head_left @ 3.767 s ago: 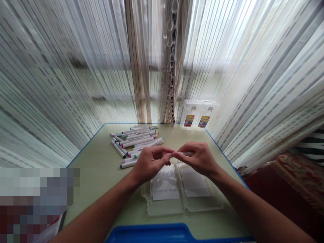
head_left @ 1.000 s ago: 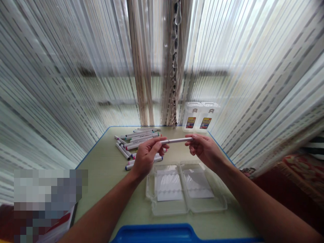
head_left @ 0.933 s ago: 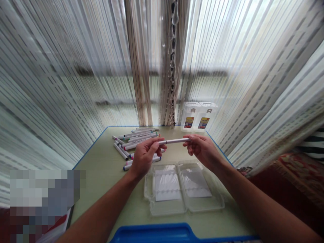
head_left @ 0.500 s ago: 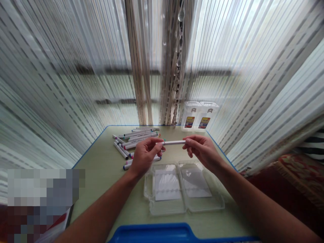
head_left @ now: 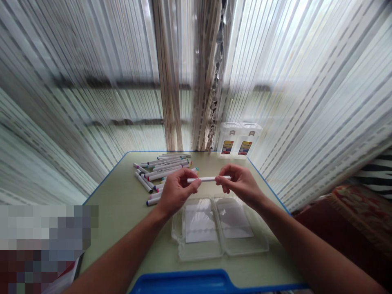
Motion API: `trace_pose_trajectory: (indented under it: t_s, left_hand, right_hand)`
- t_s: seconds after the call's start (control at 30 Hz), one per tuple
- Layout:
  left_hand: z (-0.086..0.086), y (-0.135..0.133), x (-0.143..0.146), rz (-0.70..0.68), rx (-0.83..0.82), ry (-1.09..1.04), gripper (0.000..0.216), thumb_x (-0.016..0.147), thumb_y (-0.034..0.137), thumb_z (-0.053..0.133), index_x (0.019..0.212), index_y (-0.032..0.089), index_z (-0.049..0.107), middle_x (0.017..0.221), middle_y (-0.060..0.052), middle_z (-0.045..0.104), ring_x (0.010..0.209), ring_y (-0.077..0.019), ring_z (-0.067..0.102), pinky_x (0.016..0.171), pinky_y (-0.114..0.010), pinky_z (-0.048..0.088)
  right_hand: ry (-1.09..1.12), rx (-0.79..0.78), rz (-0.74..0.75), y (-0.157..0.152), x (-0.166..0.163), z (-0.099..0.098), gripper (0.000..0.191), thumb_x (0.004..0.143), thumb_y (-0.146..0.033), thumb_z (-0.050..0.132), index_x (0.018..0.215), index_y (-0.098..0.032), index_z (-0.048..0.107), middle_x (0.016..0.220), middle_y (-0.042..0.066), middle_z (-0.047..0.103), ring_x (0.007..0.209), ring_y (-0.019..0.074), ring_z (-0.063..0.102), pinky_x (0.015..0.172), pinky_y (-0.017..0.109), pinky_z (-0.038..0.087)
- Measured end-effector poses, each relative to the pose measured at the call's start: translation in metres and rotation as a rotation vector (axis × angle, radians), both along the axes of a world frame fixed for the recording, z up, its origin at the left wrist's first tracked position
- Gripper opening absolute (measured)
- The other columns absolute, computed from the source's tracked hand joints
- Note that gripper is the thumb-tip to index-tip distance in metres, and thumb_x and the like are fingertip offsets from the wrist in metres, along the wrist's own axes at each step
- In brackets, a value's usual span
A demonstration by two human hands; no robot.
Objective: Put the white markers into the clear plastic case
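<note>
Over the feed I am seeing both hands clamped on one white marker [head_left: 208, 179]: the left grip [head_left: 177, 191] is pinching one end between thumb and fingers, and the right grip [head_left: 240, 183] is pinching the other. The marker is lying nearly level across the gap between them, above the bench [head_left: 112, 200]. Nearer me than both grips, an open clear case [head_left: 200, 254] is lying spread, white sheets [head_left: 200, 236] showing in both halves. A loose heap of markers [head_left: 165, 167] is lying beyond the left grip and to its left, partly hidden by it. Two clear boxes [head_left: 239, 141] are standing beyond the right grip, at the far edge.
</note>
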State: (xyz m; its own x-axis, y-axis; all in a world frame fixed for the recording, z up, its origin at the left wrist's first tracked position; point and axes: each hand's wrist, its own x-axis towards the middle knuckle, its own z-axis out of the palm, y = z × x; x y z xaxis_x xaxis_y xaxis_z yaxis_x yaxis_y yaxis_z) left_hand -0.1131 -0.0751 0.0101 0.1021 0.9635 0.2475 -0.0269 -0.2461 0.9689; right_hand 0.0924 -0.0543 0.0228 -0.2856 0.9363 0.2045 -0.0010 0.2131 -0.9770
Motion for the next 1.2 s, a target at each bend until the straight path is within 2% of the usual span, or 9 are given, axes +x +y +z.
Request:
trace_pose_trajectory:
  t_s: [0.17,0.27,0.4,0.67,0.9,1.07,1.2]
  left_hand:
    - [0.000,-0.004,0.005,-0.013,0.032,0.065,0.019,0.074,0.027,0.075,0.075,0.013,0.062,0.066,0.001,0.058,0.056,-0.0087,0.052,0.050,-0.018,0.040]
    - [-0.001,-0.006,0.007,-0.009,0.076,0.134,0.016,0.074,0.027,0.074,0.078,0.014,0.066,0.073,-0.002,0.063,0.063,-0.0118,0.057,0.055,-0.020,0.044]
    - [-0.002,-0.007,0.008,-0.019,0.091,0.173,0.016,0.075,0.030,0.073,0.080,0.014,0.070,0.077,-0.005,0.067,0.069,-0.0155,0.061,0.060,-0.023,0.049]
    - [0.000,-0.005,0.006,-0.020,0.049,0.122,0.018,0.077,0.030,0.072,0.084,0.013,0.070,0.065,-0.002,0.063,0.055,-0.0107,0.056,0.050,-0.020,0.043]
    - [0.003,0.001,-0.002,0.026,-0.014,0.006,0.021,0.076,0.030,0.074,0.088,0.013,0.069,0.064,-0.003,0.066,0.055,-0.0128,0.059,0.055,-0.024,0.048]
    - [0.002,0.005,-0.006,0.072,-0.047,-0.120,0.021,0.075,0.030,0.075,0.087,0.013,0.070,0.061,-0.002,0.066,0.052,-0.0122,0.059,0.054,-0.024,0.049]
    - [0.003,0.007,-0.007,0.052,-0.087,-0.230,0.020,0.075,0.028,0.074,0.087,0.012,0.072,0.061,-0.002,0.066,0.051,-0.0111,0.058,0.055,-0.024,0.049]
  right_hand:
    - [-0.176,0.139,-0.044,0.000,0.000,-0.006,0.033,0.066,-0.043,0.083,0.072,-0.016,0.065,0.058,-0.002,0.059,0.048,0.0096,0.048,0.044,0.022,0.035]
    - [-0.304,0.252,-0.068,-0.002,0.000,-0.009,0.030,0.069,-0.041,0.081,0.070,-0.015,0.065,0.060,0.000,0.061,0.052,0.0104,0.048,0.048,0.022,0.036]
    - [-0.364,0.285,-0.082,-0.006,-0.002,-0.010,0.032,0.070,-0.043,0.079,0.066,-0.015,0.065,0.057,0.000,0.060,0.052,0.0111,0.048,0.047,0.022,0.035]
    - [-0.232,0.143,-0.038,-0.005,-0.003,-0.005,0.029,0.069,-0.043,0.080,0.072,-0.015,0.071,0.064,0.003,0.067,0.057,0.0134,0.055,0.052,0.024,0.040]
    - [-0.104,0.028,0.010,-0.003,0.001,0.001,0.027,0.075,-0.040,0.075,0.086,-0.016,0.077,0.065,0.003,0.068,0.045,0.0078,0.041,0.042,0.022,0.029]
    - [0.081,-0.035,0.023,0.000,0.002,-0.002,0.026,0.076,-0.037,0.076,0.091,-0.015,0.077,0.070,0.006,0.071,0.044,0.0074,0.043,0.039,0.022,0.028]
    - [0.227,-0.111,0.058,0.002,0.003,-0.002,0.024,0.078,-0.033,0.074,0.093,-0.015,0.077,0.070,0.006,0.071,0.042,0.0058,0.040,0.039,0.021,0.025]
